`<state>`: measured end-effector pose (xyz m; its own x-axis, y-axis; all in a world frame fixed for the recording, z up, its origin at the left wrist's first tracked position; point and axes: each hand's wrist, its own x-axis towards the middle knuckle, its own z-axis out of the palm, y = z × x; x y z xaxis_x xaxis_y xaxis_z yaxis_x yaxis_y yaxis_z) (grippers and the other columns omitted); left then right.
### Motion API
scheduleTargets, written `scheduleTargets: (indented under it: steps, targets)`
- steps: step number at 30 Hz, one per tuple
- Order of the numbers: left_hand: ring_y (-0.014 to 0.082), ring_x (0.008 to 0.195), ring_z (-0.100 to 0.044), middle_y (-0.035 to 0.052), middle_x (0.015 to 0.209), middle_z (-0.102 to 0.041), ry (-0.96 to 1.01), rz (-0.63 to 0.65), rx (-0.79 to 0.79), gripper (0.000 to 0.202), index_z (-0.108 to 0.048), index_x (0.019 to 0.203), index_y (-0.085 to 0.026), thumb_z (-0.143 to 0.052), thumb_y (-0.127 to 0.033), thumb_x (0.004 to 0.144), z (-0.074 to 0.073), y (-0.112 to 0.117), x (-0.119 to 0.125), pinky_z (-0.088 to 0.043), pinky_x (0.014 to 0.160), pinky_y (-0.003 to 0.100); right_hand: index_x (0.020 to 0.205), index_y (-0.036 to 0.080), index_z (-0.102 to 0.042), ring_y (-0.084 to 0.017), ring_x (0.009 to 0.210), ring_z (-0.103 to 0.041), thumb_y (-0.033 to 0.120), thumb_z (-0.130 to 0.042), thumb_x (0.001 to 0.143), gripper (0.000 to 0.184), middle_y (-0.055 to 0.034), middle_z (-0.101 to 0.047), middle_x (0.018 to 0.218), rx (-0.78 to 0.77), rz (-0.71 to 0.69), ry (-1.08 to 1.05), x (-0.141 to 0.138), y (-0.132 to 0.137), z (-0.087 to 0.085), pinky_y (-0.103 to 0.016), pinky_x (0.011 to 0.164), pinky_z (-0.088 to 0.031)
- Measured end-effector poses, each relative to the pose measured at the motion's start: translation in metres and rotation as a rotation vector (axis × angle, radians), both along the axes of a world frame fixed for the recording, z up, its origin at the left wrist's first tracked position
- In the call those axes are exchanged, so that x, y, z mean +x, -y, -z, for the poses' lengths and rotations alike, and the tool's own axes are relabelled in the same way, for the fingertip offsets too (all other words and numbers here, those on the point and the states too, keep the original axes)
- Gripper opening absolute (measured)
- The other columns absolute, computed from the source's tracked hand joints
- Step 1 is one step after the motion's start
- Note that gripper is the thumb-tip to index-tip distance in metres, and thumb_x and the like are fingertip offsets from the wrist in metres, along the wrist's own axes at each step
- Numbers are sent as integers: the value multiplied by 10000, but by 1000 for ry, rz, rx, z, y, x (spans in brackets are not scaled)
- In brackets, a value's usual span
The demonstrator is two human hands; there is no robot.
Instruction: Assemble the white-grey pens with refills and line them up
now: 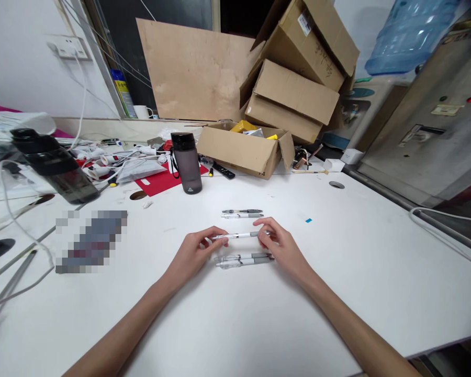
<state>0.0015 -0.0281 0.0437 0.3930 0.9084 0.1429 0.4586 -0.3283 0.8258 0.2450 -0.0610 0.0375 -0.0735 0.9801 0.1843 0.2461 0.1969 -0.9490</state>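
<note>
White table (337,309); a slim pen, the held pen (239,235), is raised in both hands over the middle part of the surface, well apart from the right edge and from the near right corner. Left hand (196,248): thumb and forefinger brought together on the clear end, no visible gap beyond the barrel's thickness. Right hand (281,245): thumb and curled fingers drawn in around the grey end, forefinger lifted off and pointing toward the left edge; exact contact under the fingers cannot be made out. The held pen lies roughly parallel to its neighbours. Toward the far edge: a black pen (242,211) with a white-and-grey pen (241,215) just beside it. Toward the near edge: a pair of pens (243,260) side by side, their grey ends close to the right hand; touching or not, cannot tell. Handling notes (judgement): smooth round barrel, likely to roll or twist, so a light pinch at both ends with even pressure seems best. Hold it level, the middle of the barrel unobstructed so its alignment can be checked against the other pens. Right wrist and little finger should sit clear of the near pair; a brush there could knock them askew.
</note>
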Motion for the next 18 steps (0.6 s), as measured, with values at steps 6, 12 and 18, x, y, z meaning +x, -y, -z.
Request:
scheduleTargets:
  steps: [6, 12, 18]
  targets:
    - [139, 643, -473, -12, 889, -762, 1, 28, 15, 317, -741, 990, -236, -548, -488, 986, 0, 0, 0, -379, 627, 256, 1078, 255, -619, -144, 561, -326, 485, -496, 1000, 273, 65, -375, 584, -100, -26, -20, 1, 2, 0, -273, 558, -266]
    - [155, 664, -513, 7, 875, -761, -7, 39, 13, 365, -759, 980, -230, -520, -505, 997, 1, 0, 0, -404, 651, 270, 1039, 266, -634, -153, 627, -348, 497, -494, 1005, 273, 41, -369, 687, -33, -23, 22, 0, 4, -1, -279, 583, -276]
    - [163, 716, -585, 26, 1029, -774, -57, 2, 140, 315, -788, 992, -265, -550, -471, 997, -1, 0, -4, -432, 715, 288, 1048, 258, -609, -144, 605, -275, 461, -478, 1016, 243, 54, -298, 661, -82, -92, -21, 3, 2, 0, -275, 569, -215]
